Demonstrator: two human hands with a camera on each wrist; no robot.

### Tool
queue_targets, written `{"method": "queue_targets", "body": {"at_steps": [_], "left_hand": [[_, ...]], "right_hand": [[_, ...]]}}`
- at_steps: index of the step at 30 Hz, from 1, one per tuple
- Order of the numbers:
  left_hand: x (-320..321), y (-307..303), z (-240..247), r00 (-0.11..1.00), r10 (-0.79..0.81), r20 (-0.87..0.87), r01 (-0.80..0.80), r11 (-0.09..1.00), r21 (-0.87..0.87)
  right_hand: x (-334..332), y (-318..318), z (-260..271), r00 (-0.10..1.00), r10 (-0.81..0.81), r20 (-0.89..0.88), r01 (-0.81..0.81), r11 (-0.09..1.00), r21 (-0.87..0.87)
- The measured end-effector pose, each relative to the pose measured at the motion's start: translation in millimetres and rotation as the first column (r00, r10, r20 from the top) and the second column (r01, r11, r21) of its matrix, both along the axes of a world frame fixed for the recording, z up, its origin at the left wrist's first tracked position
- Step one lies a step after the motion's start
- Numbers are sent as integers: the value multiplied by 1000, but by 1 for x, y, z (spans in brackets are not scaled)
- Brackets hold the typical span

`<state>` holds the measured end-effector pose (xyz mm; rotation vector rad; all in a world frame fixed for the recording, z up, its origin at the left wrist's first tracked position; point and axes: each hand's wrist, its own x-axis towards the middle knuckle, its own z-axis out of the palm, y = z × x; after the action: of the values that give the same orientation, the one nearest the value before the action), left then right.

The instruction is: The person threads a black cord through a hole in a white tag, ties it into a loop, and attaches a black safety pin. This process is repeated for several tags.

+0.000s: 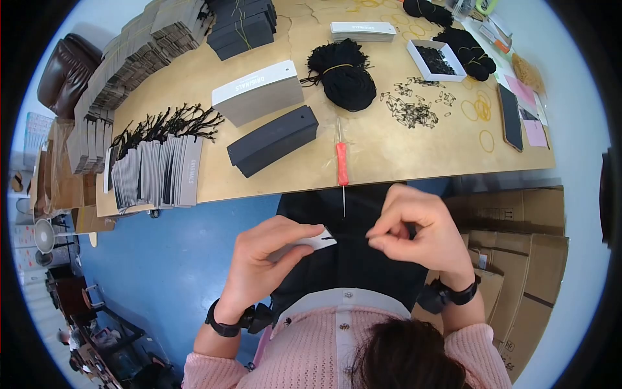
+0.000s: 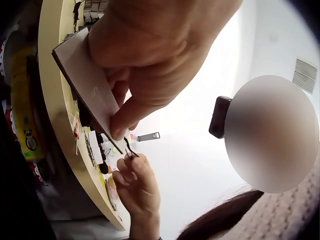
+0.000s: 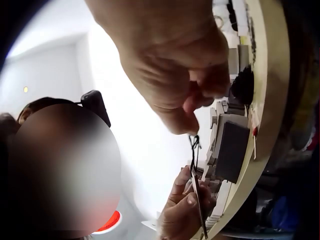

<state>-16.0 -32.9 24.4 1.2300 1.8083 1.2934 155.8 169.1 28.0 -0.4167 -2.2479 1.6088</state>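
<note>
My left hand (image 1: 269,253) grips a pale card hang tag (image 2: 85,72) between thumb and fingers, over the dark cloth at the lap. In the left wrist view the tag's printed face shows. A black cord (image 3: 193,155) runs from the tag's end across to my right hand (image 1: 421,227). The right thumb and index finger pinch the far end of this cord, a short way from the tag. On the table edge between the hands lies a red-handled tool (image 1: 342,165), its thin metal shaft sticking out over the edge.
Dark tags (image 1: 272,139) and pale tags (image 1: 259,91) stand in stacks on the table. Corded tags (image 1: 155,172) lie at left. Behind are a black cord bundle (image 1: 350,78), loose pins (image 1: 414,110), a white box (image 1: 414,61) and a phone (image 1: 510,117). Cardboard boxes (image 1: 531,272) stand at right.
</note>
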Motion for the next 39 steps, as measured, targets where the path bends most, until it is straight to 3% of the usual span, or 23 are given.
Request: {"method": "queue_targets", "body": {"at_steps": [2,3,6,12,14,15,16,18,20,23,24,26,27,28,29,31,33,35,36,38,39], "left_hand": [[2,0,2,996,-4,-90,2,1000,-18],[3,1,2,997,-42,-62,42,999,2],[4,3,2,998,-59,-16,60,997,40],[2,-3,0,998,6,62,-8,999,36],[1,-3,-1,997,19,77,-20,1000,18],[1,-4,-1,997,19,80,-20,1000,13],[0,-4,-2,996,21,83,-22,1000,9],[-2,-7,-2,996,22,84,-23,1000,11],[-4,-11,-1,996,29,84,-30,999,9],[-7,-17,5,993,105,46,-104,994,-25],[-8,-19,11,995,28,94,-17,993,-117],[-15,-24,22,946,-167,277,233,946,-224],[-18,-29,21,921,-162,354,250,943,-219],[-21,-33,19,890,-156,428,267,940,-211],[-25,-36,25,896,-147,419,256,942,-216],[-38,-38,41,819,266,508,-158,956,-247],[-68,-30,42,898,403,176,-412,911,12],[-92,-7,48,823,562,87,-566,796,217],[-104,-5,44,824,559,87,-563,796,222],[-138,-9,19,778,624,-74,-599,772,210],[-146,-9,5,710,610,-351,-593,787,168]], "right_hand": [[0,-1,0,973,226,-39,-223,892,-392],[-4,-7,-1,973,230,-20,-209,840,-501],[-12,-22,-13,995,98,-36,-103,867,-487],[-6,-10,-16,992,-108,-69,75,926,-369],[-3,-4,-15,983,-128,-129,94,966,-242],[-1,-1,-8,981,-165,-100,161,986,-46],[0,0,-6,981,-165,-100,161,986,-46],[1,2,-2,947,-295,-128,317,922,221],[5,7,0,947,-305,-100,321,912,257],[12,15,-2,996,-86,-5,76,853,516],[13,16,-3,997,-80,-10,74,855,514],[13,16,-6,987,13,163,-93,863,496],[13,16,-7,973,49,226,-134,915,381],[9,12,-8,975,58,215,-138,915,380],[5,7,-8,988,40,149,-90,935,343],[-3,-1,1,994,26,104,-51,967,248],[-7,-4,0,998,1,70,-18,969,247],[-9,-5,-2,999,-32,38,21,968,250],[-9,-4,-5,999,-27,29,19,964,265],[-10,2,-10,999,-42,19,34,956,293],[-13,6,-11,997,-77,3,70,922,381]]}}
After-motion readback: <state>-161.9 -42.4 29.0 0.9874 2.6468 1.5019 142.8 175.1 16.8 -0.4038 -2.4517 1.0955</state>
